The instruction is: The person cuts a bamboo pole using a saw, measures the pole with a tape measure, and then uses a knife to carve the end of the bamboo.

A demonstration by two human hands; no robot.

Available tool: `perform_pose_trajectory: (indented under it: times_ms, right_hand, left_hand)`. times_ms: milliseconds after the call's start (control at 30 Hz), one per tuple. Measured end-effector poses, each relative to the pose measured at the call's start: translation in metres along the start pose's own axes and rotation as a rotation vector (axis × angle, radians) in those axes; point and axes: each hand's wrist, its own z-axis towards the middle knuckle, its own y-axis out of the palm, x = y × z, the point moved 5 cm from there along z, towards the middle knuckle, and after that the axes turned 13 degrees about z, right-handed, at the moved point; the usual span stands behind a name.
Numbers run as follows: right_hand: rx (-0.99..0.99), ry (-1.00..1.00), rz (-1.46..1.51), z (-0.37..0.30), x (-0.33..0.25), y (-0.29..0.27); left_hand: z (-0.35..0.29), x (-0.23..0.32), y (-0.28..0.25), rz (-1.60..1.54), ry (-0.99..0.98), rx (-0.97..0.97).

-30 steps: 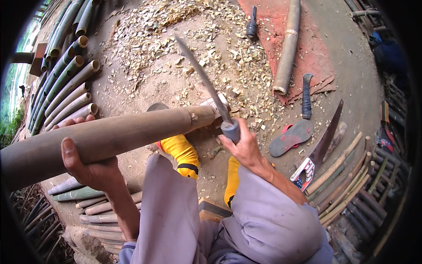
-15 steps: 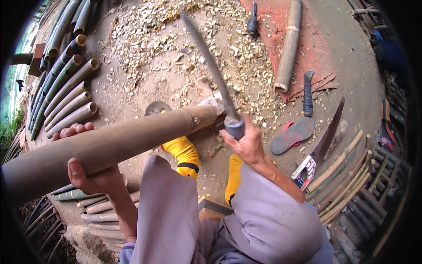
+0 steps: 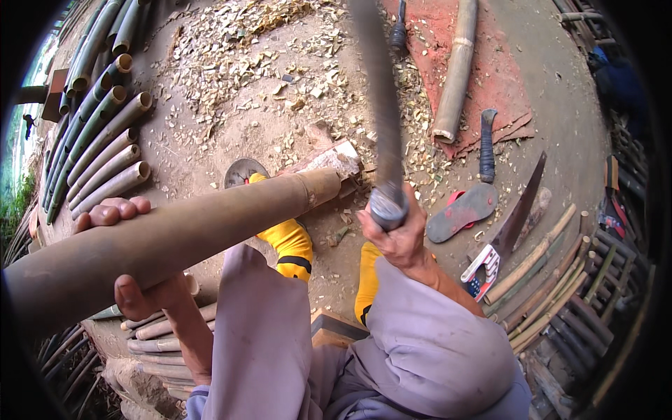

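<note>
My left hand [image 3: 148, 295] grips a thick brown bamboo pole [image 3: 175, 234] from beneath, thumb on the near side and fingers over the far side. The pole's far end lies at a wooden chopping block [image 3: 343, 158] on the ground. In my right hand [image 3: 400, 241] is a machete [image 3: 378, 105], its dark blade raised and blurred by motion, just right of the pole's end and apart from it. My fingers are closed round its handle.
Cut bamboo lengths [image 3: 115, 182] lie at the left; more poles [image 3: 539, 297] at the lower right. Right of my feet are a saw [image 3: 507, 231], a sandal [image 3: 462, 213] and another knife [image 3: 487, 147]. A bamboo piece [image 3: 455, 77] rests on red cloth [image 3: 500, 84]. Chips [image 3: 238, 63] cover the ground.
The machete has swung from pointing up and left to nearly straight up, and my right hand has shifted slightly right. The bamboo pole and my left hand have barely moved.
</note>
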Motion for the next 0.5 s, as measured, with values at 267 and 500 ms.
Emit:
perform_pose_trajectory:
  times_ms: [267, 500]
  right_hand:
    - [-0.152, 0.366, -0.279, -0.013, 0.113, -0.001]
    - [0.032, 0.031, -0.008, 0.003, 0.013, -0.003]
  left_hand:
    - [0.003, 0.007, 0.052, 0.190, -0.261, 0.319]
    - [-0.001, -0.005, 0.002, -0.028, -0.150, 0.167]
